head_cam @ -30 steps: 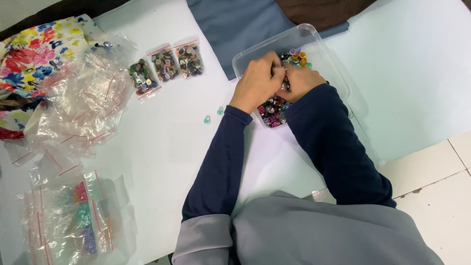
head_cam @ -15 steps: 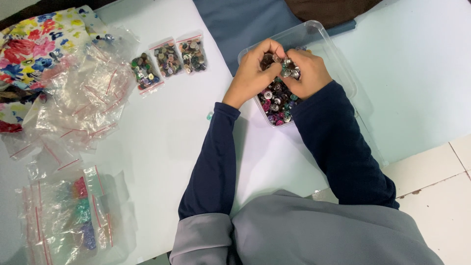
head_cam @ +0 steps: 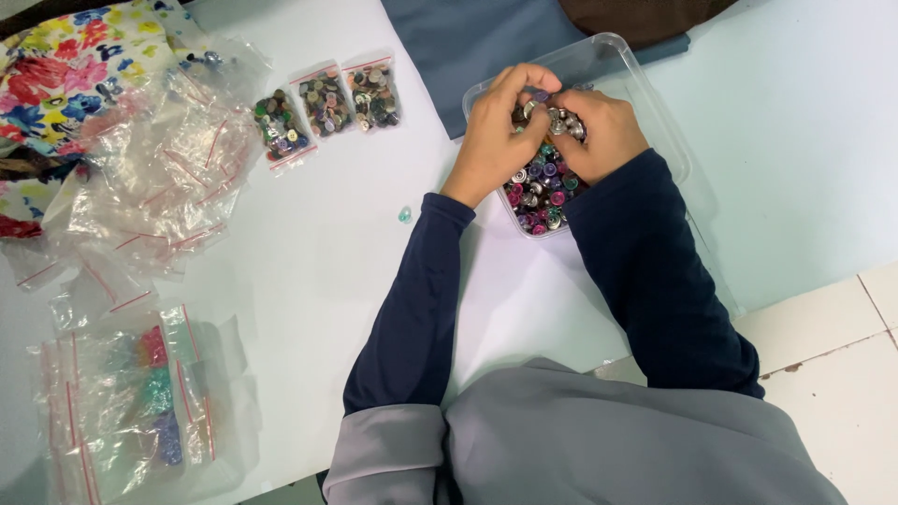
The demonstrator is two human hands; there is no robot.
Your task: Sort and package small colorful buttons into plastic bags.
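Head camera looks steeply down, close above table

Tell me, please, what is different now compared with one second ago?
Both hands rose slightly from the buttons: the left hand and right hand now meet over the far part of the clear plastic box, pinching small silvery buttons between the fingertips. The three filled bags and loose bead stayed put.

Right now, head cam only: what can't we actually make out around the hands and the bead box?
- What the fingertips pinch: left hand and right hand cover it.
- Middle of the clear box: both hands hide it.
- Single pieces in the three small filled bags: too small to tell apart.
- Contents of the bags at lower left: blurred by plastic.
- Floral cloth: cut by the left edge.
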